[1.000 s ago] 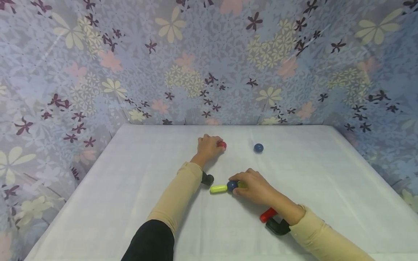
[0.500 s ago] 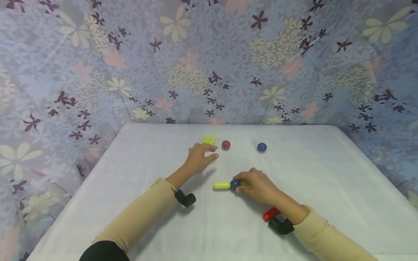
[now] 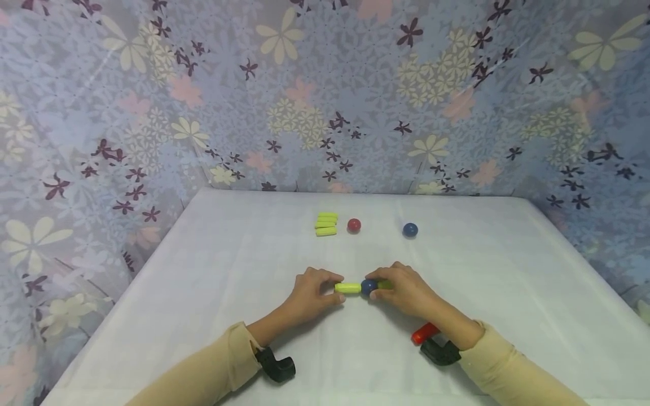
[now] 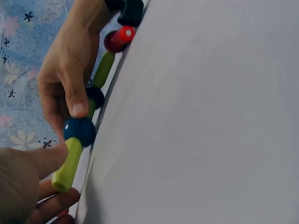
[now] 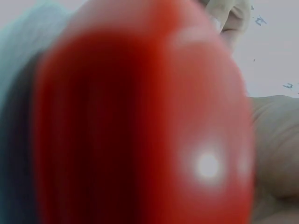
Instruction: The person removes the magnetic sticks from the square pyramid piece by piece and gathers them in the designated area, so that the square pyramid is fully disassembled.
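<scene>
On the white cloth-covered tabletop (image 3: 213, 270), the two hands meet at a short chain of toy pieces near the middle. The left hand (image 3: 310, 296) has its fingers curled round the free end of a lime-green plastic rod (image 3: 347, 287), thumb and fingertips pinching it. The rod's other end touches a dark blue ball (image 3: 368, 286), which the right hand (image 3: 406, 290) pinches with curled fingers; a second green rod (image 3: 384, 285) runs on under that palm. In the left wrist view a further blue ball (image 4: 95, 96) shows along the chain, though how it joins is hard to tell there.

A red cylinder (image 3: 424, 333) lies just beside the right wrist; it fills the right wrist view as a red blur, so nothing else can be read there.

Towards the far edge lie a small stack of lime-green rods (image 3: 326, 223), a loose red ball (image 3: 354, 225) just beside it, and a loose blue ball (image 3: 409, 229) further right, all well apart from the hands. Bare cloth stretches wide to the left and right edges, and the floral curtain (image 3: 325, 96) closes the back and sides.
</scene>
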`<state>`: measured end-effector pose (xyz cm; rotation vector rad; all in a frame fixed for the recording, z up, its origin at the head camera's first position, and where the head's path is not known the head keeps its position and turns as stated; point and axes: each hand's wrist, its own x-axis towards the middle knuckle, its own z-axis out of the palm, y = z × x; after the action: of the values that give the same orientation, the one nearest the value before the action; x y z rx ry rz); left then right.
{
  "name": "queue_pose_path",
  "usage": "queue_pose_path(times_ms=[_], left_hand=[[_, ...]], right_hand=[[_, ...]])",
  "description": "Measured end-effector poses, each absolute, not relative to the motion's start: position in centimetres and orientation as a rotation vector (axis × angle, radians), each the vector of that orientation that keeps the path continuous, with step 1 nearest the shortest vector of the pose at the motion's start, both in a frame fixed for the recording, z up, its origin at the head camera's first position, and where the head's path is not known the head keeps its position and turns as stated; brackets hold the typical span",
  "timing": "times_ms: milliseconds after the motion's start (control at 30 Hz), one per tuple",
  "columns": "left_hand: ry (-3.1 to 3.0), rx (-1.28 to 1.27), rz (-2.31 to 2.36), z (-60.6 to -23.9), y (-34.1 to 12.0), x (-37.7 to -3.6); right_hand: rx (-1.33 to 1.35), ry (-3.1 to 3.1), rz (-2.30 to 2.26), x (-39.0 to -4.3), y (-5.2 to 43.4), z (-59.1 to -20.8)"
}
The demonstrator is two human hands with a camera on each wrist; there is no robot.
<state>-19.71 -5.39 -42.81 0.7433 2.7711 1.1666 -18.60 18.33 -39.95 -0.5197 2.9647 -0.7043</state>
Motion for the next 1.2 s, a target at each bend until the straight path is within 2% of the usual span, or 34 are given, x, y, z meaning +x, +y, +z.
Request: queue_pose_path(times_ms=[733, 900, 1067, 1200], left_hand=[[2.853, 0.707, 1.235, -43.0, -4.4, -19.5], [2.819, 0.582, 1.316, -42.8, -5.6, -20.0], [2.852, 0.452, 1.363, -42.5, -7.5, -21.3], [2.911, 0.318, 1.329, -42.3, -9.2, -24.2]], right_hand=[[-0.609, 2.961, -0.733, -18.6, 18.6, -40.1], [-0.586, 2.947, -0.737, -18.6, 18.7, -40.1], [-0.597, 2.951, -0.738, -18.6, 18.8, -40.1], [-0.610, 2.951, -0.747, -18.4, 18.8, -40.1]])
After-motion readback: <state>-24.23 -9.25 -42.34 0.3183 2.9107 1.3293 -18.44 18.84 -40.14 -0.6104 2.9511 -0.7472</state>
